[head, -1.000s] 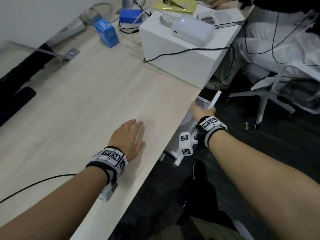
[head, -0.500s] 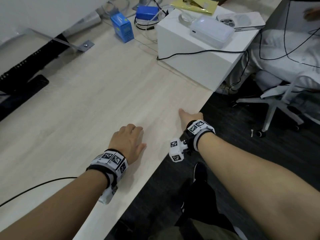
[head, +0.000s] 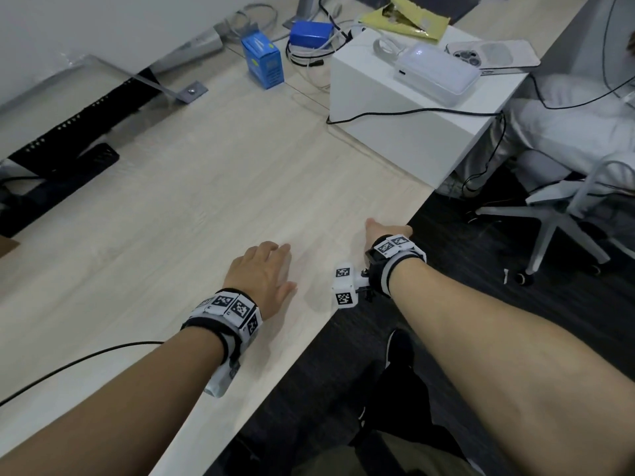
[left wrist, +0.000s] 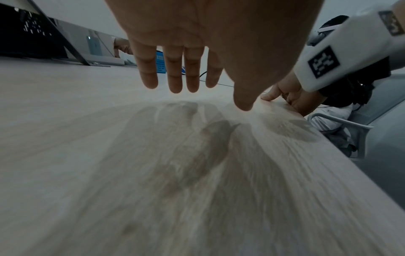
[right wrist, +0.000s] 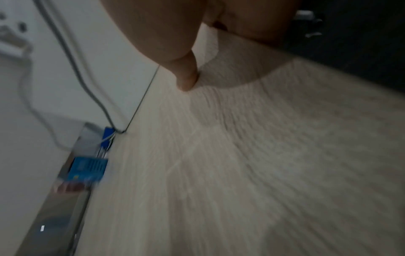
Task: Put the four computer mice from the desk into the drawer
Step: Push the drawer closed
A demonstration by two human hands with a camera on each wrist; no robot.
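Hands (head: 263, 274) flat, empty over pale woodgrain desk (head: 171, 207).

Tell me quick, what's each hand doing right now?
Left hand: open, fingers straight, holding nothing, over the desk.
Right hand: at the desk's edge, thumb on top; fingers hidden, cannot tell.

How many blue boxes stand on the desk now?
2: a tall blue box near the desk's far edge, a flatter blue box behind it among cables.
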